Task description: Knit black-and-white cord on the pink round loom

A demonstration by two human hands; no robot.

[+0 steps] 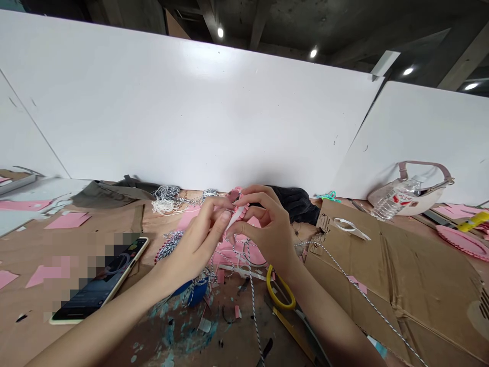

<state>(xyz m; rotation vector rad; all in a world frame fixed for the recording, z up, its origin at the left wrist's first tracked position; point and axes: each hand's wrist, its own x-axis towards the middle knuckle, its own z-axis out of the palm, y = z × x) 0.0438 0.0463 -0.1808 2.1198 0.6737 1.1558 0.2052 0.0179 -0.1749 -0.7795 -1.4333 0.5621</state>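
Observation:
Near the middle of the view, both hands meet on a small pink and white piece (236, 217) held above the table. My left hand (208, 229) pinches its left side between thumb and fingers. On the right side my right hand (265, 219) holds it with thumb and curved fingertips. A black-and-white cord (252, 300) hangs below the hands toward the near edge. Pink sheets and tangled cord lie beneath the hands, partly hidden by them. Yellow-handled scissors (281, 300) rest beside my right forearm.
A phone (103, 283) lies at the left. Cardboard (367, 260) covers the right side, with a plastic bottle (395, 200) and a handbag (424, 196) behind it. Black cloth (294, 204) and a white panel (229, 117) stand behind the hands. Pink scraps are scattered about.

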